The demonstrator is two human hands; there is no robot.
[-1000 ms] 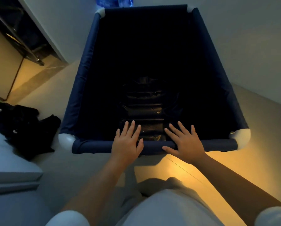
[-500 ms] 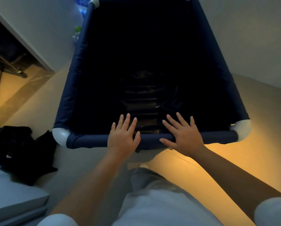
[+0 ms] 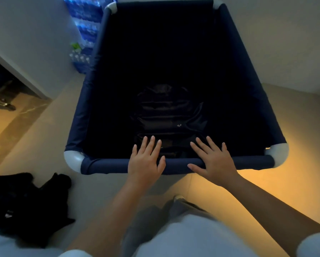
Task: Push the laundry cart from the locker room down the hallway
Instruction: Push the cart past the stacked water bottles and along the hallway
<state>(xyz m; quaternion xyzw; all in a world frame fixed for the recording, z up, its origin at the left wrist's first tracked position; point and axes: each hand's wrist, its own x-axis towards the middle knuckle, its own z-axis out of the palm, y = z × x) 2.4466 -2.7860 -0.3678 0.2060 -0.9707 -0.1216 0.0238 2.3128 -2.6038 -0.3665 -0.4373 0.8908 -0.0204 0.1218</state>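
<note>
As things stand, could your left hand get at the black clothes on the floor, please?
Probably yes, with a stoop. The left hand lies flat on the near rail of the cart, holding nothing, and the black clothes lie on the floor to its left, nothing between.

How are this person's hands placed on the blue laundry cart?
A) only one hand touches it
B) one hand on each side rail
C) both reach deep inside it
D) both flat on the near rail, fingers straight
D: the left hand and right hand rest side by side, fingers straight, on the near rail of the laundry cart.
</note>
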